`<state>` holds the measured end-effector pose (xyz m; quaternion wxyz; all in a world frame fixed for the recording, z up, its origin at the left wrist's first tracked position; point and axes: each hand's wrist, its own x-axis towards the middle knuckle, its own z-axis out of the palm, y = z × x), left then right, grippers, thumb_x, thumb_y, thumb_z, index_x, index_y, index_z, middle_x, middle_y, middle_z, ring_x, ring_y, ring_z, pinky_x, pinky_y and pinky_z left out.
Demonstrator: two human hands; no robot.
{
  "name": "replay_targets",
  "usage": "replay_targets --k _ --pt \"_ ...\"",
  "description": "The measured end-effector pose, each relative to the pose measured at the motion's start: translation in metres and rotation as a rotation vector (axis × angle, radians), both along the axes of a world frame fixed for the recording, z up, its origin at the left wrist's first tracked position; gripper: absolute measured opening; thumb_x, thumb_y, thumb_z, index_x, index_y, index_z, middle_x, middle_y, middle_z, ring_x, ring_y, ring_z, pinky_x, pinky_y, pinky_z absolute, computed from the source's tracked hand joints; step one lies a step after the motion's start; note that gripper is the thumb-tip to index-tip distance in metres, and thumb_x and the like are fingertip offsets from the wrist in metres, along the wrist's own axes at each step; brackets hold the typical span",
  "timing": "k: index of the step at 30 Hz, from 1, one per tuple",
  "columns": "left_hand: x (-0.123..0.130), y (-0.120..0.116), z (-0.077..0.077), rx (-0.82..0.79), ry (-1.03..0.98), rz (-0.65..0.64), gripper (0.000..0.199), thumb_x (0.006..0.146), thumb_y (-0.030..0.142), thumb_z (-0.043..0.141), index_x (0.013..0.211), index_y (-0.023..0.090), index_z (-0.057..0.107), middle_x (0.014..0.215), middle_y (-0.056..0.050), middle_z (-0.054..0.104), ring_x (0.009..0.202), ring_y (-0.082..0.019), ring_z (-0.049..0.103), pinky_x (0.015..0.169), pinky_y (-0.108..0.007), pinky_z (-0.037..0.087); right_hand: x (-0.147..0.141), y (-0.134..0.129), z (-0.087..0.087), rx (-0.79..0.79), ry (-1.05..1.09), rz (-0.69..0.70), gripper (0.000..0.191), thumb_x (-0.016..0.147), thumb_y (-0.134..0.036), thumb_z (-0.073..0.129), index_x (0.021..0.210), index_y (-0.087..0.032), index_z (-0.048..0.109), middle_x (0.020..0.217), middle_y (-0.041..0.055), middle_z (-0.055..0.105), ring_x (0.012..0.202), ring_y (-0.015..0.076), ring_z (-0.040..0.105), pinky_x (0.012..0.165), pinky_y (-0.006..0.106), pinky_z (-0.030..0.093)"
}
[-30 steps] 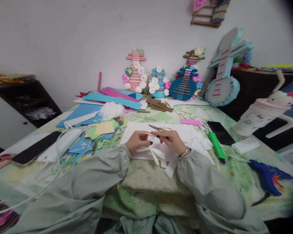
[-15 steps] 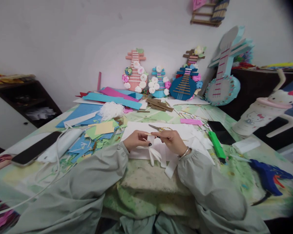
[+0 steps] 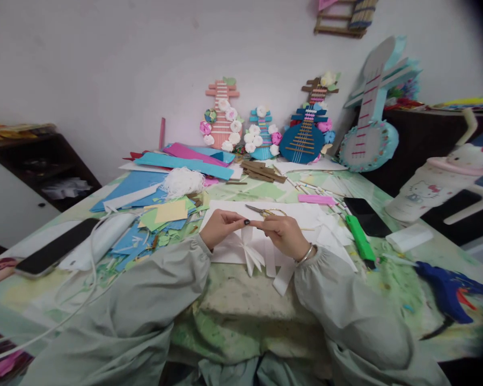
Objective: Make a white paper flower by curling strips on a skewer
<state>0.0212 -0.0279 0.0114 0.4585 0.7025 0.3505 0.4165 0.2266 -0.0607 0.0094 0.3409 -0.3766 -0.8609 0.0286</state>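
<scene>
A white paper piece with narrow petal-like strips (image 3: 253, 258) hangs below my fingers, fanned out at its lower end. My left hand (image 3: 224, 226) is closed in a pinch at its top. From the other side my right hand (image 3: 282, 234) reaches in, fingers closed, its fingertips meeting the left ones at the paper's upper edge. The exact grip there is partly hidden. Beneath both hands lies a white sheet (image 3: 221, 256). Scissors with gold-coloured handles (image 3: 261, 209) rest on it just beyond my fingers. White paper strips (image 3: 284, 279) lie under my right wrist.
Left are paper scraps (image 3: 171, 212), white string (image 3: 183, 182) and a phone (image 3: 56, 246). A green cutter (image 3: 360, 241), another phone (image 3: 367, 216), a blue glue gun (image 3: 446, 289) and a tumbler (image 3: 422, 190) stand or lie right. Decorated paper instruments (image 3: 304, 140) line the wall.
The fingertips of both hands have come together at the paper's top. A thin pale stick seen between them before no longer shows there. The camera view has shifted slightly.
</scene>
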Motion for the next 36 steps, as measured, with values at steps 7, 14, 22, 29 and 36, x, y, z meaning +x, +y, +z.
replay_targets --k 7,14,22,29,36 --pt "-0.001 -0.002 0.001 0.108 0.064 0.006 0.024 0.071 0.034 0.068 0.078 0.012 0.075 0.072 -0.006 0.070 0.067 -0.014 0.058 0.061 -0.023 0.041 0.000 -0.001 0.003 -0.016 0.045 0.014 0.044 0.081 -0.004 0.044 0.111 -0.025 0.067 0.065 -0.0001 0.059 0.061 0.0098 0.051 0.059 0.021 0.036" --pt "0.000 -0.003 0.000 0.135 0.052 0.018 0.018 0.071 0.028 0.068 0.077 0.012 0.074 0.074 -0.007 0.070 0.068 -0.014 0.058 0.061 -0.024 0.042 -0.003 -0.003 0.003 -0.018 0.098 -0.019 0.037 0.085 -0.012 0.043 0.114 -0.022 0.064 0.066 0.0006 0.064 0.063 0.0109 0.055 0.062 0.022 0.039" --pt "0.005 -0.009 -0.001 0.313 0.057 0.053 0.009 0.070 0.020 0.068 0.074 0.015 0.074 0.067 -0.005 0.068 0.064 -0.013 0.057 0.060 -0.024 0.043 -0.005 -0.008 0.007 -0.091 0.069 -0.127 0.015 0.084 -0.028 0.054 0.081 -0.018 0.065 0.069 0.0016 0.066 0.060 0.0110 0.055 0.058 0.022 0.034" --pt "0.009 -0.014 -0.002 0.553 0.016 0.026 0.011 0.068 0.016 0.068 0.077 0.015 0.074 0.067 -0.007 0.066 0.068 -0.015 0.059 0.065 -0.028 0.047 -0.006 -0.009 0.009 -0.119 0.034 -0.176 0.025 0.081 -0.036 0.056 0.066 -0.016 0.063 0.060 0.0009 0.061 0.055 0.0099 0.050 0.055 0.022 0.029" --pt "0.009 -0.016 -0.001 0.557 0.023 0.008 0.015 0.071 0.016 0.066 0.084 0.015 0.072 0.076 -0.009 0.068 0.073 -0.016 0.061 0.068 -0.028 0.049 -0.005 -0.010 0.011 -0.139 0.102 -0.176 0.032 0.081 -0.040 0.056 0.063 -0.016 0.065 0.054 0.0003 0.058 0.052 0.0088 0.047 0.054 0.022 0.028"
